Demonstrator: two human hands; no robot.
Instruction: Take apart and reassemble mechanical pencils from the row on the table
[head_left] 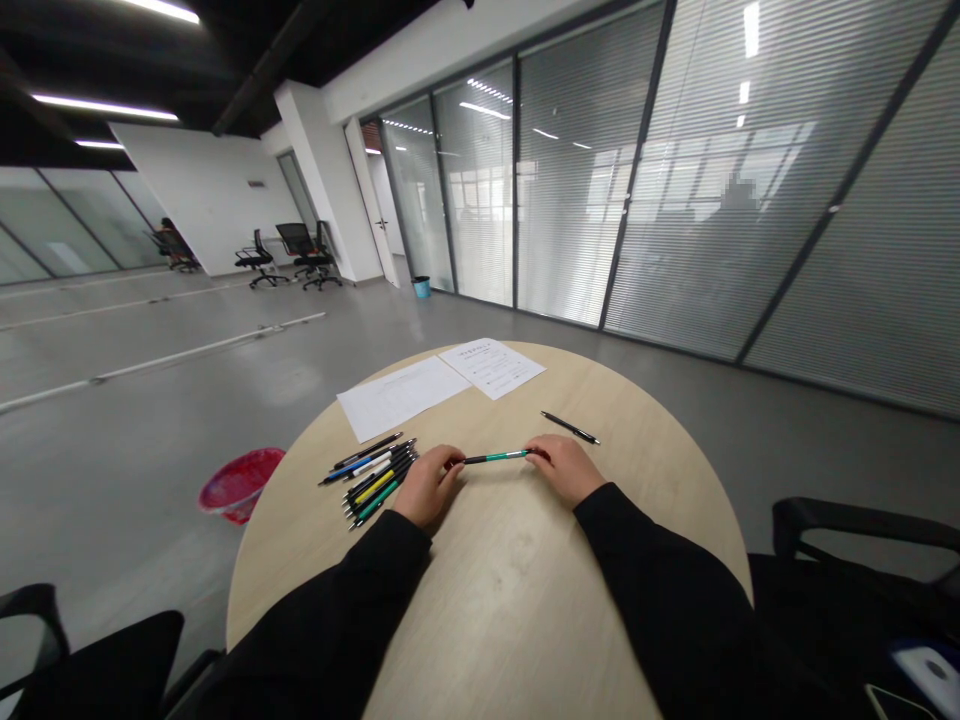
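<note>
A green and black pen (496, 457) spans the gap between my two hands, lying nearly level just over the round table. My left hand (432, 486) pinches its left end. At the other end, my right hand (564, 467) is closed on it with thumb and fingertips. Left of my left hand lies a bunch of several pens (375, 482), black, blue, white, yellow and green. One black pen (570, 428) rests alone just beyond my right hand. Both pen ends are partly hidden by my fingers.
Two printed paper sheets (405, 395) lie at the far side of the wooden table (517, 600). A red bin (240, 484) stands on the floor at the left. Black chairs (862, 520) flank the table near me. Glass partitions with blinds run along the right.
</note>
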